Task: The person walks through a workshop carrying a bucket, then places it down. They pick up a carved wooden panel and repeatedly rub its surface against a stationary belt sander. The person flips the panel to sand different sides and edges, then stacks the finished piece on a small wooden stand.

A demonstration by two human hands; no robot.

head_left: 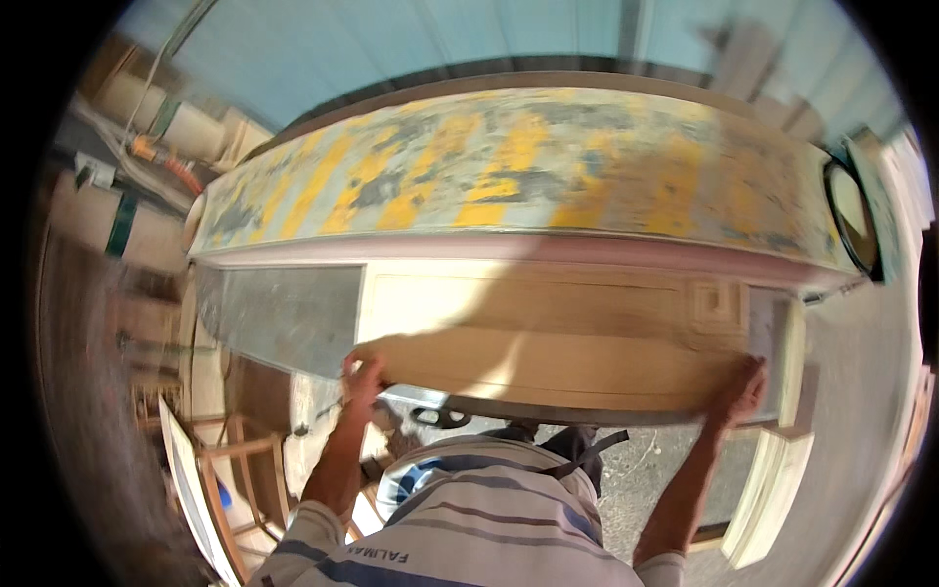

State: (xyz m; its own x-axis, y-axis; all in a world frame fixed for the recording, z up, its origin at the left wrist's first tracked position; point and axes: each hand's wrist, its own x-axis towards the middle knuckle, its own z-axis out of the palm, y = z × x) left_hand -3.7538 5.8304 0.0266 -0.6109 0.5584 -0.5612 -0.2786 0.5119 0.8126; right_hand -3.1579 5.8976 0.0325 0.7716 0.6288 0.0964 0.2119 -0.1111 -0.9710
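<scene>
I hold a long pale wooden panel (548, 367) by its two ends, flat and level in front of my chest. My left hand (364, 375) grips its left end, fingers curled over the edge. My right hand (738, 389) grips the right end. The panel lies over a cream framed door piece (528, 293) that rests on a workbench. Behind it runs a wide board (509, 171) with worn yellow and grey paint.
A grey metal sheet (279, 318) lies at the bench's left. Wooden frames (230, 470) lean at lower left, a pale frame (778, 489) at lower right. A round black-rimmed object (849, 215) sits at the far right. Pipes and rolls (147, 147) lie at upper left.
</scene>
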